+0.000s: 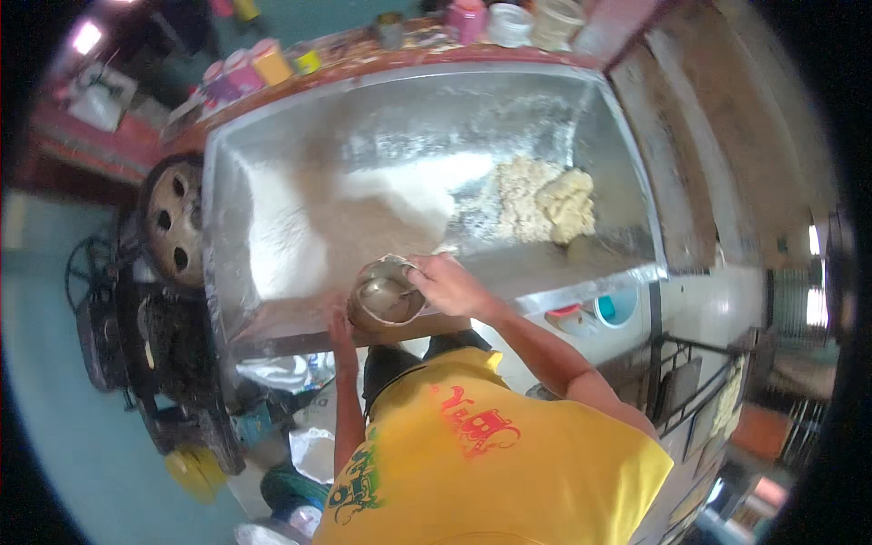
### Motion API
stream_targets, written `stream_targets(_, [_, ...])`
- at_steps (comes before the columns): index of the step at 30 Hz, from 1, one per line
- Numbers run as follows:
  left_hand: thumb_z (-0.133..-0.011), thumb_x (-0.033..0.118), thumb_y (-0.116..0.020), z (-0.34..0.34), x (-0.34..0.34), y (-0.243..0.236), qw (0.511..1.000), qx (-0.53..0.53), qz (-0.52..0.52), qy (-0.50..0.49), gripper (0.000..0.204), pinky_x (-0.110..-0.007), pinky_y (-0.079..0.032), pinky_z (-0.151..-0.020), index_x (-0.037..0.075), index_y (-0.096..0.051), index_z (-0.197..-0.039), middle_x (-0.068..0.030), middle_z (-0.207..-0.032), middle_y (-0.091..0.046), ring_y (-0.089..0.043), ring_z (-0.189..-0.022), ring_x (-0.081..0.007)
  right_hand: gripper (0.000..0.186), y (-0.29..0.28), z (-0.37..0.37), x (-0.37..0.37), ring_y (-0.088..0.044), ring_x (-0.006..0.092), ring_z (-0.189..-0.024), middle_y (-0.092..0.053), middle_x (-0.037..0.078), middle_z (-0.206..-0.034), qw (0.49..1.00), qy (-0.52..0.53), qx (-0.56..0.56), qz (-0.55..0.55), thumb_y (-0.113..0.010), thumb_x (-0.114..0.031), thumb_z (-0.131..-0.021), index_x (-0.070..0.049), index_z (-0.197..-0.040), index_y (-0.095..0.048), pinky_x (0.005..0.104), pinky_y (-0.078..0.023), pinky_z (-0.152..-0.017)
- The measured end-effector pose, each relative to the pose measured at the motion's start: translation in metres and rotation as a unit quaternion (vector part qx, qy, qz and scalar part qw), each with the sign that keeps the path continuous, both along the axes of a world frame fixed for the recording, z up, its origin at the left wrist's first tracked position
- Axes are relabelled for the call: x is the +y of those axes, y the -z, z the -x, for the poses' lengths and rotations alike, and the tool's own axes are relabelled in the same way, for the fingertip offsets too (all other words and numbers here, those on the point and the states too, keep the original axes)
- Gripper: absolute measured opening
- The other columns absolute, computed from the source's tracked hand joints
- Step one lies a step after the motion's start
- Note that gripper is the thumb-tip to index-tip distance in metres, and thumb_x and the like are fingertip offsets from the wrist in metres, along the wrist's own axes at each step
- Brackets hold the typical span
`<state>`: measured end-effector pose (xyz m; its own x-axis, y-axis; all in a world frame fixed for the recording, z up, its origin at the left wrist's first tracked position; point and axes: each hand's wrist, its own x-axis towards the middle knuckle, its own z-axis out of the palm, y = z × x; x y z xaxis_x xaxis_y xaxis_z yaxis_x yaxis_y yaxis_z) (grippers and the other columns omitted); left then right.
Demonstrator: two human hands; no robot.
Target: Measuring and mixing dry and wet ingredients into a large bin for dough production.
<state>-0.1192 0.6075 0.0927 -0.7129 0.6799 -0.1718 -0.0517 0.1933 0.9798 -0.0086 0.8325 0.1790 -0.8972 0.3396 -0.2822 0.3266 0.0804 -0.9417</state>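
Note:
A round metal bowl [389, 313] is tilted at the near edge of a long metal trough [263, 338], its inside facing up toward me. My right hand [447, 283] is closed on the bowl's right rim, with the fingertips over the edge. Against the bowl's left side rests my left hand [341, 329], its fingers partly hidden. White flour [289, 238] covers the left and middle of the trough floor. Farther right lies a crumbly, floury mass [522, 186] with a smoother lump of pale dough [567, 202] beside it.
Jars and tubs, among them a pink jar [468, 23], line the ledge behind the trough. A machine with a large holed wheel [174, 222] stands at the left. Wooden boards [677, 136] flank the right end. A light-blue bucket [619, 307] sits on the floor at right.

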Motion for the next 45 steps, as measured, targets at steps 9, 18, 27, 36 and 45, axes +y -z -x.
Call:
stream_targets(9, [-0.062, 0.034, -0.089, -0.094, 0.050, -0.029, 0.937, 0.254, -0.050, 0.234, 0.111, -0.044, -0.034, -0.108, 0.003, -0.024, -0.147, -0.0193, -0.145, -0.038, -0.041, -0.133, -0.0299, 0.030, -0.019, -0.141, -0.028, -0.058, 0.0496, -0.081, -0.059, 0.032, -0.079, 0.953, 0.124, -0.018, -0.276, -0.045, -0.019, -0.091, 0.007, -0.090, -0.058, 0.0537, -0.046, -0.080])
stream_targets(18, [-0.064, 0.006, -0.086, -0.244, 0.029, 0.003, 0.975, 0.011, -0.129, 0.181, 0.096, -0.038, -0.038, -0.106, 0.001, -0.029, -0.140, -0.0140, -0.135, -0.044, -0.046, -0.124, -0.0242, 0.051, -0.038, -0.285, -0.068, -0.060, 0.0463, -0.091, -0.064, 0.028, -0.096, 0.964, 0.148, -0.099, -0.199, -0.043, -0.046, -0.097, -0.004, -0.117, -0.062, 0.0499, -0.047, -0.085])
stream_targets(27, [-0.058, 0.008, -0.089, -0.324, 0.079, 0.015, 0.979, 0.116, -0.062, 0.155, 0.099, -0.038, -0.040, -0.103, 0.004, -0.032, -0.139, -0.0114, -0.133, -0.046, -0.048, -0.121, -0.0229, 0.044, -0.014, -0.377, -0.002, -0.060, 0.0441, -0.093, -0.066, 0.023, -0.097, 0.975, 0.122, -0.051, -0.178, -0.042, -0.043, -0.099, -0.007, -0.111, -0.064, 0.0493, -0.047, -0.083])
stream_targets(36, [-0.059, 0.011, -0.090, -0.487, 0.267, -0.046, 0.947, 0.172, -0.032, 0.270, 0.090, -0.036, -0.043, -0.099, 0.001, -0.039, -0.132, -0.0125, -0.125, -0.052, -0.054, -0.114, -0.0223, 0.036, 0.028, -0.566, 0.159, -0.062, 0.0388, -0.099, -0.066, 0.019, -0.108, 0.968, 0.181, 0.091, -0.146, -0.043, -0.034, -0.100, -0.010, -0.119, -0.062, 0.0447, -0.048, -0.086])
stream_targets(45, [-0.063, 0.010, -0.090, -0.582, 0.336, -0.030, 0.928, 0.122, 0.012, 0.351, 0.092, -0.037, -0.044, -0.100, -0.001, -0.033, -0.134, -0.0143, -0.127, -0.050, -0.052, -0.117, -0.0233, 0.032, 0.074, -0.695, 0.260, -0.063, 0.0398, -0.089, -0.067, 0.019, -0.095, 0.900, 0.418, 0.082, -0.091, -0.049, -0.031, -0.097, -0.005, -0.100, -0.067, 0.0442, -0.049, -0.076])
